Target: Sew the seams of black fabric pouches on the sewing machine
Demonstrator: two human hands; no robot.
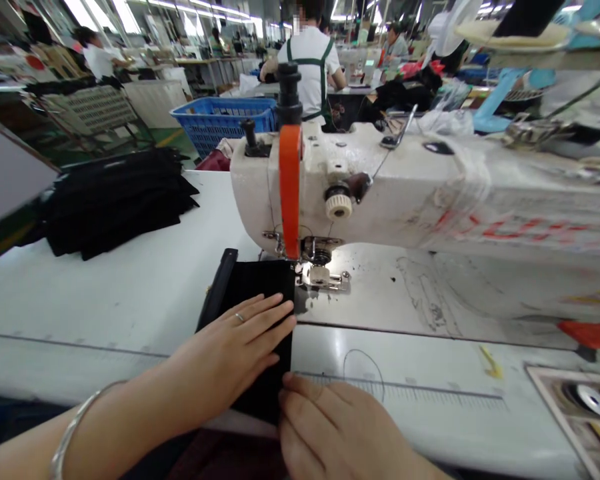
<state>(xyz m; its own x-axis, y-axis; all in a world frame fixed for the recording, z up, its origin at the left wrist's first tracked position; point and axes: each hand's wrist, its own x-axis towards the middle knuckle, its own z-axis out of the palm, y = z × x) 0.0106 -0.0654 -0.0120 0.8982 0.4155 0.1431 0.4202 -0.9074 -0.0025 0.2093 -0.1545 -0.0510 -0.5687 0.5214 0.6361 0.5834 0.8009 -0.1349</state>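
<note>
A black fabric piece (260, 280) lies on the sewing table, its far right edge at the presser foot (320, 275) of the sewing machine (405, 180). My left hand (235, 350) rests flat on this fabric, fingers stretched out toward the needle area. At the near right corner of the cloth, my right hand (335, 427) pinches the edge between thumb and fingers. Along the left side of the piece runs a thicker folded strip (217, 287). An orange guard (291, 193) hides part of the needle area.
A stack of black fabric pieces (115, 200) sits at the table's back left. Behind it stands a blue basket (225, 120). A printed ruler (405, 390) runs along the front, with a loose thread (363, 353) near it. A co-worker (310, 60) sits beyond the machine.
</note>
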